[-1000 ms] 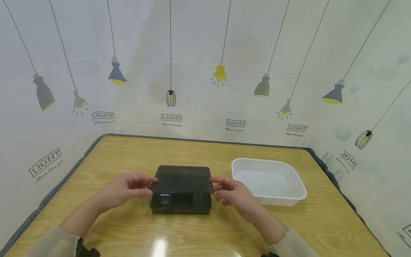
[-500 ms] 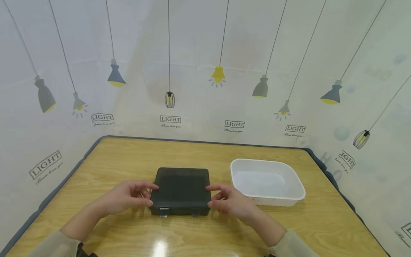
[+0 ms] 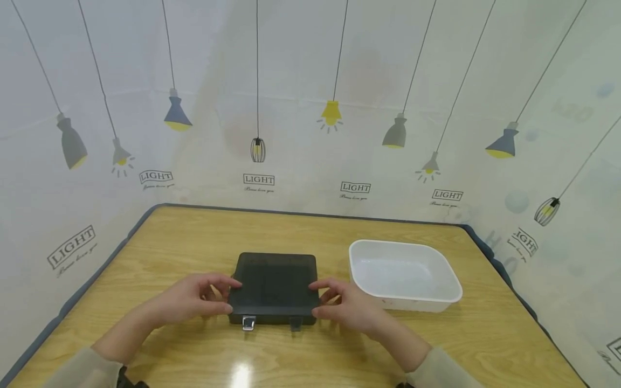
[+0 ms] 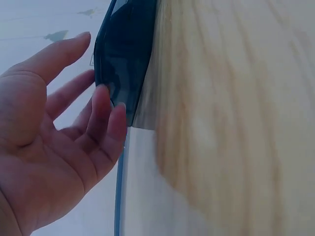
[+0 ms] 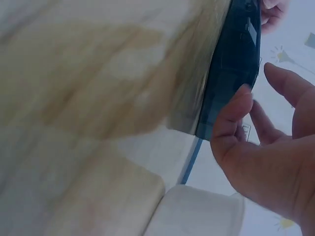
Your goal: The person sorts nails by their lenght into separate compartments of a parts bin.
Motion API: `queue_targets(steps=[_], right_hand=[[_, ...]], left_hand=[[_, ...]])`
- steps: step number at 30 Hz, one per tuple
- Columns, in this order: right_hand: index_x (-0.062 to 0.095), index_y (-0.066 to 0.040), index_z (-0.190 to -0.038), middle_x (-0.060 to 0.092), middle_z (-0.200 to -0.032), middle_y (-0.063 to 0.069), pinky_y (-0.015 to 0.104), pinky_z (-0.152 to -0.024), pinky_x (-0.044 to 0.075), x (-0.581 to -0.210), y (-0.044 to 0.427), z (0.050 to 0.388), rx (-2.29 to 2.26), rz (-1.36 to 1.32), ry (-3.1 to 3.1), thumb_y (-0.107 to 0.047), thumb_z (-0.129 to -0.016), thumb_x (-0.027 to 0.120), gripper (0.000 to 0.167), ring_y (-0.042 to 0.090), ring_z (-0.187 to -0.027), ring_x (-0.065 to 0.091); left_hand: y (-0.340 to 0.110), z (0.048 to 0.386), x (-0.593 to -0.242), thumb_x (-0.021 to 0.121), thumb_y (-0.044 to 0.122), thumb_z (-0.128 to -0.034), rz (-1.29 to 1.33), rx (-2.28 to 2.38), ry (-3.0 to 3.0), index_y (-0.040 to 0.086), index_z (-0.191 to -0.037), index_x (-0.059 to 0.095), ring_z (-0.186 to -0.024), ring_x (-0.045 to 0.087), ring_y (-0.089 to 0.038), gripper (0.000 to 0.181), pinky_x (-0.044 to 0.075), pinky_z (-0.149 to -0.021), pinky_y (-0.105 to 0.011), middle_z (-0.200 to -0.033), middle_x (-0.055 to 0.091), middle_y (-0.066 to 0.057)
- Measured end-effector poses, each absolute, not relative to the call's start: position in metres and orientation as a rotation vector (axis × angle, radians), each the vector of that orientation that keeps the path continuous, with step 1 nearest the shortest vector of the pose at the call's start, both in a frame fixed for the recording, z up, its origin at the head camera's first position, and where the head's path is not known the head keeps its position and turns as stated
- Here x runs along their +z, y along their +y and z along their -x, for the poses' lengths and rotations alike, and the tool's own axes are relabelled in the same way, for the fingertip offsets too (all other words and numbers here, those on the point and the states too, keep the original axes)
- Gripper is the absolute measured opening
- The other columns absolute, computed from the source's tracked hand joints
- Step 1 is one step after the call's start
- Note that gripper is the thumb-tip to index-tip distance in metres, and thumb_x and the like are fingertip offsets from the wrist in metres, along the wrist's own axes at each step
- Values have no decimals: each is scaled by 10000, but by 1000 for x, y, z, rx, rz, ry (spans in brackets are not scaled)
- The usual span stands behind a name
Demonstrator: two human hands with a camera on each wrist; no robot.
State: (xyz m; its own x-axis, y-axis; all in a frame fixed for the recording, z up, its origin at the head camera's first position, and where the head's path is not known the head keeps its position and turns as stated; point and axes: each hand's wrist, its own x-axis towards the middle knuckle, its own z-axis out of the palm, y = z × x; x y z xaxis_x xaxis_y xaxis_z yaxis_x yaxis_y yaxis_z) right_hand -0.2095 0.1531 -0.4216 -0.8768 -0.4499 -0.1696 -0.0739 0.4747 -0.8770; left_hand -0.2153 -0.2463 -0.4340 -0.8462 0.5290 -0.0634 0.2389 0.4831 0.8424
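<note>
A dark translucent plastic box (image 3: pixel 274 283) sits on the wooden table with its lid lying flat on its base. Two latches hang out at the front; the left latch (image 3: pixel 248 323) catches the light. My left hand (image 3: pixel 191 296) is at the box's left side, fingers loosely bent, index fingertip over the lid's edge, thumb by the front corner. Mirroring it, my right hand (image 3: pixel 349 307) touches the right side and lid edge. Both wrist views show fingertips against the dark box wall (image 4: pixel 125 64) and thumbs slightly apart from it. The box's contents are hidden.
A white plastic basin (image 3: pixel 405 275) stands to the right of the box, close to my right hand. The wooden table (image 3: pixel 204 231) has a dark blue edge, and a pale curtain (image 3: pixel 301 161) printed with lamps rises behind it.
The lid has come down from a tilted, raised position onto the base, lowered by both hands. The latches now show at the front. Over the last half second the hands barely move.
</note>
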Motion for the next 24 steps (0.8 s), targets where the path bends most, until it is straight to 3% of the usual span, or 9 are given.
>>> queue_targets(steps=[3, 6, 8, 11, 14, 17, 24], right_hand=[[648, -274, -1504, 612, -1399, 169, 356, -770, 585, -418, 147, 208, -1233, 467, 2477, -332, -954, 873, 596, 210, -1036, 691], [570, -337, -1583, 472, -1562, 224, 419, -884, 591, -417, 140, 207, -1109, 486, 2551, -411, -916, 907, 751, 241, -1135, 674], [507, -371, -1634, 381, -1640, 257, 474, -982, 576, -417, 136, 207, -1071, 490, 2552, -438, -891, 928, 857, 266, -1220, 648], [426, -363, -1693, 279, -1708, 309, 580, -1109, 525, -420, 131, 210, -1036, 523, 2535, -442, -865, 951, 983, 374, -1349, 587], [369, -351, -1726, 304, -1718, 326, 636, -1191, 466, -425, 127, 214, -942, 578, 2559, -475, -845, 958, 1067, 469, -1471, 497], [317, -346, -1747, 386, -1701, 302, 635, -1213, 453, -428, 125, 218, -836, 627, 2579, -513, -841, 950, 1117, 479, -1522, 466], [313, -318, -1752, 457, -1668, 297, 599, -1194, 483, -427, 122, 220, -783, 656, 2597, -493, -842, 952, 1125, 449, -1472, 545]], left_hand=[[-242, 214, -431, 843, 352, -989, -644, 1274, 2496, 175, -1502, 649, -1053, 686, -248, 576, 624, -874, -348, -1313, 626, -155], [-236, 214, -429, 867, 425, -956, -667, 1223, 2575, 205, -1559, 600, -1306, 617, -439, 695, 584, -1077, -547, -1581, 473, -220], [-232, 215, -430, 885, 469, -928, -682, 1174, 2592, 226, -1614, 546, -1479, 471, -564, 803, 492, -1154, -697, -1738, 318, -230], [-224, 218, -432, 921, 516, -875, -676, 1087, 2577, 259, -1696, 432, -1621, 233, -608, 990, 369, -1196, -803, -1835, 118, -214], [-218, 221, -436, 951, 518, -839, -648, 1043, 2548, 277, -1747, 320, -1660, 129, -588, 1132, 332, -1223, -795, -1858, -12, -177], [-213, 222, -439, 972, 498, -819, -655, 1036, 2541, 247, -1764, 270, -1680, 70, -565, 1204, 299, -1260, -768, -1862, -83, -153], [-211, 223, -434, 979, 440, -829, -741, 1044, 2529, 153, -1759, 278, -1680, 96, -552, 1199, 282, -1275, -761, -1866, 5, -157]])
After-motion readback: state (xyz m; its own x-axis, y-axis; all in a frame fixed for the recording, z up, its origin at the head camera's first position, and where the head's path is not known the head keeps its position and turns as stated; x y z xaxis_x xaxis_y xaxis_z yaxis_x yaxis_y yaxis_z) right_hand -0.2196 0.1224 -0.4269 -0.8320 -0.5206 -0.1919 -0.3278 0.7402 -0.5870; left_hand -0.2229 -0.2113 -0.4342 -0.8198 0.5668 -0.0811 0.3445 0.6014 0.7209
